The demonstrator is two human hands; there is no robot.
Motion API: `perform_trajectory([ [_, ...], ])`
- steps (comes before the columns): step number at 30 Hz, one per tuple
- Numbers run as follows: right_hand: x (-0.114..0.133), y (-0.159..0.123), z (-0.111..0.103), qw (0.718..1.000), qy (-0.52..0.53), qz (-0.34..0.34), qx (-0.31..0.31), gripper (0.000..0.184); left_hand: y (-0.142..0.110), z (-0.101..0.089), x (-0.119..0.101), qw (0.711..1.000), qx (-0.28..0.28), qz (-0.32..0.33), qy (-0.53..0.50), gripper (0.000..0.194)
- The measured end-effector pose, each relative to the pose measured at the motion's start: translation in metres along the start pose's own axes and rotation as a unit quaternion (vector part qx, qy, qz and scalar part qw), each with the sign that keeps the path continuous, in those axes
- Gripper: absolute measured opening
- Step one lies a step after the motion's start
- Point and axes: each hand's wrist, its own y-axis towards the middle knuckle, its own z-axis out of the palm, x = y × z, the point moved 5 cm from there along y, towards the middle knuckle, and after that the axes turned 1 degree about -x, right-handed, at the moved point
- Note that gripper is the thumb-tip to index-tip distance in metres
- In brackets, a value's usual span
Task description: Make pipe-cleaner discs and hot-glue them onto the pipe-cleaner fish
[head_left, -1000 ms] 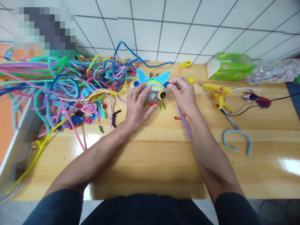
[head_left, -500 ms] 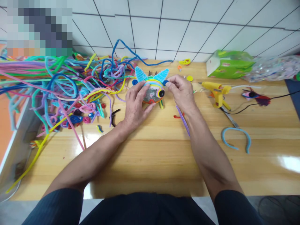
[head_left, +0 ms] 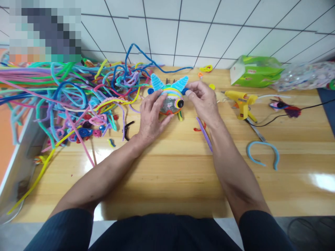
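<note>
A small craft animal (head_left: 171, 104) stands mid-table, its rounded, see-through body wrapped in coloured pipe cleaner. Two light-blue pointed ears (head_left: 181, 84) rise from its top, and a yellow-ringed black eye (head_left: 180, 103) shows on its right side. Curled around the body's left side, my left hand (head_left: 151, 113) grips it and covers part of it. Between thumb and fingertips, my right hand (head_left: 201, 99) pinches a dark-blue pipe-cleaner coil (head_left: 185, 91) at the animal's right side. Below my right wrist lie a purple pipe cleaner (head_left: 204, 134) and a red scrap.
Tangled pipe cleaners (head_left: 68, 94) fill the left of the table. To the right are a yellow glue gun (head_left: 242, 101) with its black cord, a bent light-blue pipe cleaner (head_left: 263, 144), a green packet (head_left: 256, 71) and a clear plastic bag (head_left: 303, 78). A tiled wall (head_left: 199, 31) stands behind.
The view has shifted slightly. Both hands stay on the craft animal, and my right hand keeps its pinch on the dark-blue coil with only a slight turn of the fingers.
</note>
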Motion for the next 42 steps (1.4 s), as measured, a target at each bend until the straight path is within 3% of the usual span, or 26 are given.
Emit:
perform_trajectory([
  [10,0.004,0.0,0.003,0.999,-0.012,-0.038,-0.005,0.012,0.0,-0.001,-0.001,1.0,0.0,0.005,-0.009,0.072],
  [16,-0.006,0.001,0.002,1.0,0.014,-0.003,-0.005,0.017,-0.001,0.001,0.001,1.0,0.008,-0.004,0.01,0.072],
  [24,-0.017,0.008,-0.016,0.994,0.041,0.015,-0.104,0.029,-0.001,0.003,0.001,1.0,-0.01,-0.008,0.012,0.078],
  [28,-0.004,0.007,-0.039,0.985,0.053,0.005,-0.163,0.031,0.0,-0.005,-0.003,0.998,-0.061,0.0,-0.015,0.095],
  [31,0.002,-0.004,-0.047,0.982,0.065,0.015,-0.175,0.035,-0.003,-0.015,0.009,0.986,-0.144,-0.051,-0.073,0.087],
  [33,0.004,-0.016,-0.043,0.984,0.06,0.027,-0.166,0.036,-0.005,-0.015,0.028,0.964,-0.194,-0.127,-0.13,0.073],
  [36,0.005,-0.04,-0.026,0.987,0.039,0.053,-0.149,0.037,-0.006,-0.006,0.055,0.934,-0.207,-0.225,-0.185,0.068],
  [39,0.004,-0.064,-0.003,0.985,0.03,0.09,-0.142,0.042,-0.001,0.003,0.065,0.923,-0.183,-0.251,-0.226,0.068],
  [42,0.005,-0.081,0.016,0.984,0.01,0.106,-0.146,0.046,0.006,0.004,0.06,0.921,-0.161,-0.237,-0.264,0.063],
])
